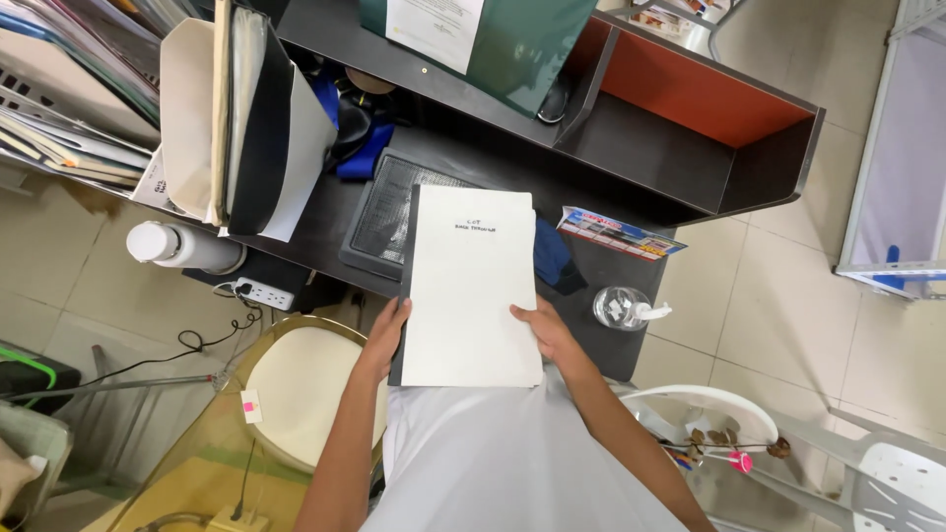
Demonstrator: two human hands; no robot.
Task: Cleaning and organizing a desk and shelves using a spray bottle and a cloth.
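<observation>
A white bound booklet with a dark spine along its left edge lies upright on the dark desk in front of me. My left hand grips its lower left edge at the spine. The lower right edge is held by my right hand, thumb on the cover. Under the booklet's top left corner a dark grey keyboard-like tray shows. A blue cloth peeks out from under the booklet's right side.
Standing folders and paper stacks fill the desk's left. A white bottle, a power strip, a clear pump bottle and a colourful leaflet sit near the edges. A cream round stool and white plastic chair stand on the floor.
</observation>
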